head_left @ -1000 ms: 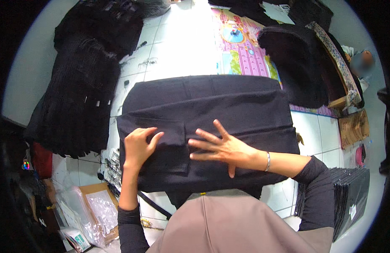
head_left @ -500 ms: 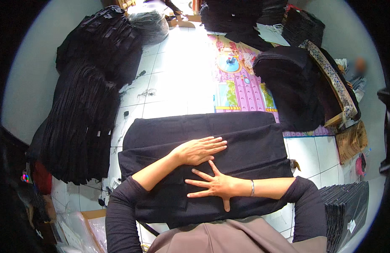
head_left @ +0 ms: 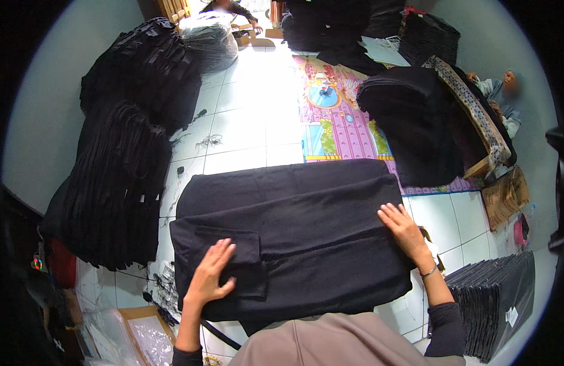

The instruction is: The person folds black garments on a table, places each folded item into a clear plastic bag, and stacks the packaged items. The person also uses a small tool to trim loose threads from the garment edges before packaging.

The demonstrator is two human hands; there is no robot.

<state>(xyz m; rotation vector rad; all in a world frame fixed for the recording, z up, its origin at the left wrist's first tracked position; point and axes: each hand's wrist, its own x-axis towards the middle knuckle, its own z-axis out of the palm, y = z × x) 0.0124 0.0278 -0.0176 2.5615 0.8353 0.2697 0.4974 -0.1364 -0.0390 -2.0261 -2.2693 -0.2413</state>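
A black cloth garment [head_left: 331, 210] lies spread and partly folded in front of me, with creases running across it. On its left part sits a folded-over flap [head_left: 248, 268], perhaps a sleeve. My left hand [head_left: 210, 274] is over that flap's left side, fingers stretched and thumb apart, holding nothing. At the garment's right edge, my right hand [head_left: 405, 233] has its fingers extended and is empty too; a thin bracelet circles that wrist. Whether either palm presses on the cloth I cannot tell.
Tall piles of black garments [head_left: 117, 189] stand at left; another pile [head_left: 410, 128] lies beside a colourful mat [head_left: 346, 125]. Plastic-wrapped folded pieces [head_left: 489, 305] are stacked near right. Clear plastic sheets [head_left: 148, 338] lie near left. One person [head_left: 504, 100] is at far right, another [head_left: 236, 11] at the back.
My hands, earlier close together on the middle of the cloth, have moved apart: the left to the left side, the right to the right edge. The folded flap is now uncovered.
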